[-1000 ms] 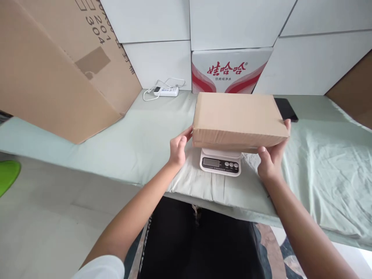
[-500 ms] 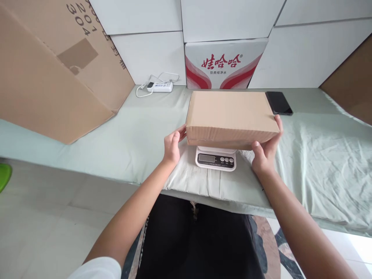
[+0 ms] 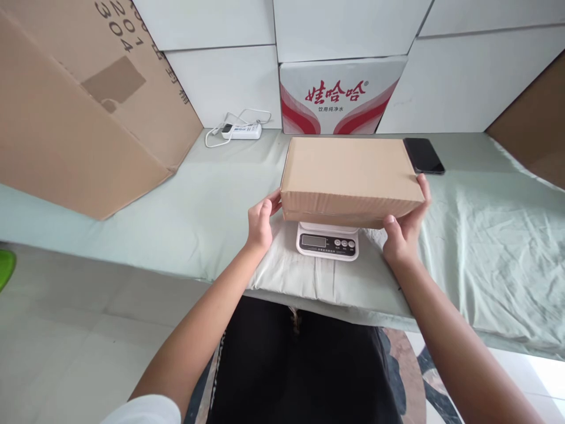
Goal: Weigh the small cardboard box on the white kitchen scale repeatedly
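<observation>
A flat brown cardboard box (image 3: 351, 176) lies across a small white digital scale (image 3: 327, 242), which stands on the pale green cloth over the table (image 3: 198, 206). My left hand (image 3: 260, 222) grips the box's left end, fingers tucked under its lower edge. My right hand (image 3: 406, 227) holds the right front corner, thumb on the front face and fingers around the side. The box hides the scale's platform; only its display and buttons show.
A big brown carton (image 3: 83, 112) leans at the left. A white power strip (image 3: 241, 131) with its cord lies by the wall. A red-and-white printed box (image 3: 342, 97) stands behind the scale. A black phone (image 3: 424, 155) lies to the right.
The box has come down from a little above the scale to rest on it, both hands still on its ends. The view has tipped slightly.
</observation>
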Demonstrator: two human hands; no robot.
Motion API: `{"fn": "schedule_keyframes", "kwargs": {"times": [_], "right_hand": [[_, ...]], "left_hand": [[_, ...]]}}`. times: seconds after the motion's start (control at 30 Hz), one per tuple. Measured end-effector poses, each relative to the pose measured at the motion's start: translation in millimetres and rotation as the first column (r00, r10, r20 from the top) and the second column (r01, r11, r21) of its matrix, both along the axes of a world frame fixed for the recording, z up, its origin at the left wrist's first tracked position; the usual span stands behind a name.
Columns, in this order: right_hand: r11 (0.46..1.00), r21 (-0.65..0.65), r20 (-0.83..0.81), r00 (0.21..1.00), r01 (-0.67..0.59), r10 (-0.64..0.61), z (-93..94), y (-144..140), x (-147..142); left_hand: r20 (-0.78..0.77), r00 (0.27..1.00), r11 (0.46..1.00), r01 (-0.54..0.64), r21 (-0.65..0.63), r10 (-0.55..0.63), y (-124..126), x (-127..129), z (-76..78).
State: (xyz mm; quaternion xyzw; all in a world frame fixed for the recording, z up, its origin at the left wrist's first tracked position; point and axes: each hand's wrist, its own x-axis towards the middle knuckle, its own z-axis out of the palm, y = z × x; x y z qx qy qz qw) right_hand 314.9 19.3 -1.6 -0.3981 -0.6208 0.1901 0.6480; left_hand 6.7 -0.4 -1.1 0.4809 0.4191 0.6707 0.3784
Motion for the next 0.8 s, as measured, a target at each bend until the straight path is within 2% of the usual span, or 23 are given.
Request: {"fn": "schedule_keyframes", "kwargs": {"times": [0.17,0.27,0.37,0.57,0.8], "right_hand": [[0.993,0.054,-0.18,0.979,0.107,-0.095,0.6,5.7,1.2],[0.988,0.015,-0.254,0.956,0.157,-0.148,3.2,8.0,2.8],[0.984,-0.043,-0.259,0.949,0.175,-0.18,5.1,10.0,3.8],[0.994,0.012,-0.231,0.968,0.108,-0.102,-0.8,14.8,6.5],[0.992,-0.016,-0.231,0.965,0.123,-0.124,-6.2,20.7,7.5]], "left_hand": [[0.037,0.994,0.992,-0.108,0.061,0.106,1.3,-4.7,2.3],[0.078,0.981,0.981,-0.181,0.063,0.176,2.8,-8.3,4.4],[0.064,0.985,0.985,-0.165,0.053,0.161,4.2,-9.5,5.1],[0.03,0.986,0.985,-0.163,0.048,0.162,5.1,-8.9,6.7],[0.022,0.987,0.985,-0.159,0.061,0.158,5.7,-8.8,7.3]]}}
